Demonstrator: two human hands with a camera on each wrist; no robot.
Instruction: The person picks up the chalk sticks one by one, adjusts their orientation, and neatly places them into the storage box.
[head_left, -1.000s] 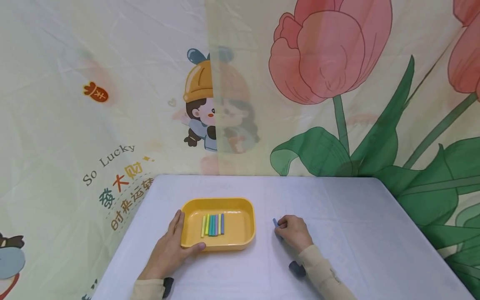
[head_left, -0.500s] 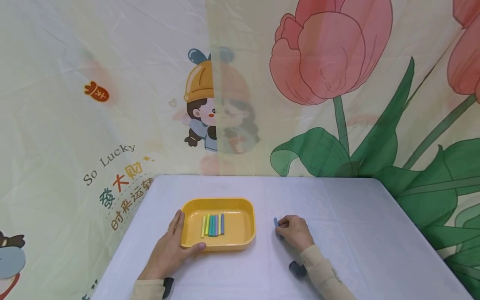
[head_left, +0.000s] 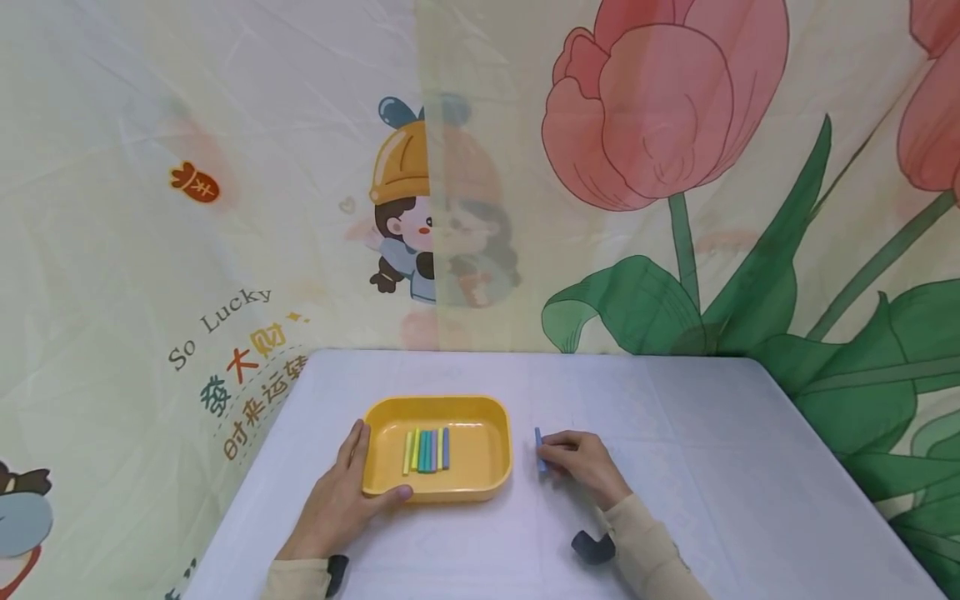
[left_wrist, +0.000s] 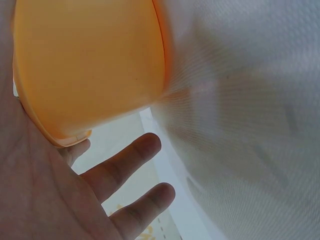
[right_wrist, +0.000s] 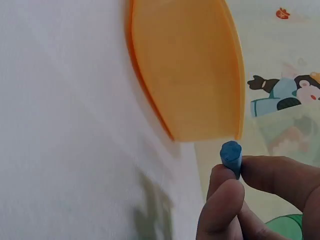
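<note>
Right hand (head_left: 583,463) pinching blue stick (head_left: 538,448) — left hand (head_left: 341,493) holding yellow tray (head_left: 497,467)

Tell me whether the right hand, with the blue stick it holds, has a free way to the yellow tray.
Probably yes: the right hand pinches the blue stick just beside the yellow tray, with only bare tablecloth between them.
</note>
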